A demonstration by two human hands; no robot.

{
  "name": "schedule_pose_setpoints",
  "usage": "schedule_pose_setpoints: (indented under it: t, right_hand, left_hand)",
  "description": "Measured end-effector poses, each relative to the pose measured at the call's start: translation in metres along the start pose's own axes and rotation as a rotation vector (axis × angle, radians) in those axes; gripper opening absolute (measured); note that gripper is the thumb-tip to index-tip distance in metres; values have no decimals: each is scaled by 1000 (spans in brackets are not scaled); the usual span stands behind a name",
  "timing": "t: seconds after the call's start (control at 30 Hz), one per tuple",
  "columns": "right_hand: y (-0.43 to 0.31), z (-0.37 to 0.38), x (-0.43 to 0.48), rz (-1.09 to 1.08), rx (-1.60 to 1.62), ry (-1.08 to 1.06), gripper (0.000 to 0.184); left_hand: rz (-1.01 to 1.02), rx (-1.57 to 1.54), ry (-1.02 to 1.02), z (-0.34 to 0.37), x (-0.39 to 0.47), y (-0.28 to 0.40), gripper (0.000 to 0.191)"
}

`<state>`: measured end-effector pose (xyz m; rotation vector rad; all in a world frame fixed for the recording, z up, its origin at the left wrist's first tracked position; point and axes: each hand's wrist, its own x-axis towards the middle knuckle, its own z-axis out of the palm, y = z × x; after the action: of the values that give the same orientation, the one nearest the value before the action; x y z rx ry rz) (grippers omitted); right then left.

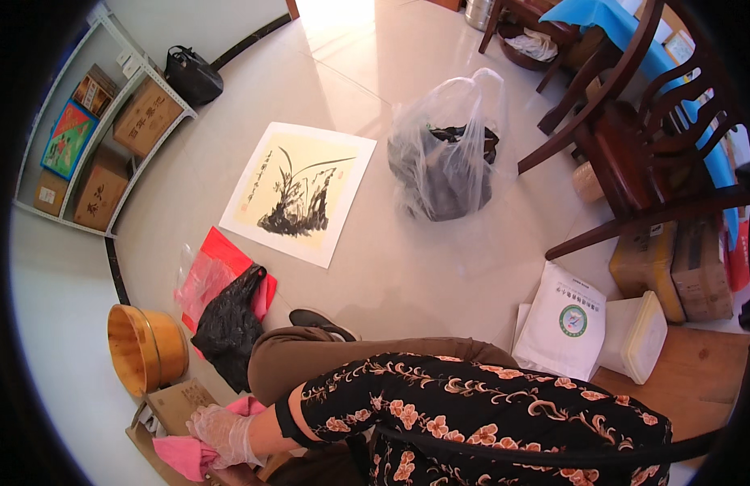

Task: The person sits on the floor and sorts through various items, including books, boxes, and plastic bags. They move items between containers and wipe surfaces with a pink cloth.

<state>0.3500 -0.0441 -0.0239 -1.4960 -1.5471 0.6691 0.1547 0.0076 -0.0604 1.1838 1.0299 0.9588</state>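
Observation:
My right hand, in a clear plastic glove, is closed on a pink cloth at the lower left. Part of the cloth shows on either side of the hand. My right arm, in a black floral sleeve, reaches across from the right. Below the glove, a small part of my left hand shows at the bottom edge; its fingers are hidden. Right by the hands is an open cardboard box with pale items inside. A wooden bucket stands just beyond the box.
A black plastic bag lies on red paper bags. Ahead are an ink painting and a filled clear plastic bag. Metal shelving lines the left; a wooden chair, white bag and plastic tub stand right.

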Motion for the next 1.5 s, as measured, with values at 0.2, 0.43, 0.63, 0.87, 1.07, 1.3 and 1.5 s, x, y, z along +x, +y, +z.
schedule_pose_setpoints:
  t: [0.2, 0.43, 0.63, 0.87, 1.07, 1.3, 1.5]
  right_hand:
    - [-5, -7, -7, -92, 66, 37, 77]
    - [5, -37, -13, -101, 261, -2, 43]
    - [10, -50, -15, -146, 344, -381, 52]
    - [-13, 9, -59, 68, 519, -898, 84]
    - [2, 19, -37, 242, 510, -462, 56]
    - [-23, 1, 5, 228, 519, -518, 51]
    - [-15, 21, 44, 237, 206, -592, 42]
  left_hand:
    - [172, 17, 108, -35, -42, 26, 38]
    - [129, 131, 269, -60, -129, 31, 53]
    - [318, 63, 380, -53, -180, -6, 54]
    - [143, -115, 378, 24, -171, -17, 36]
    - [232, -120, 442, 6, -160, -2, 55]
    - [299, 514, 378, -29, -158, 37, 60]
    - [218, 614, 256, -50, -148, 39, 50]
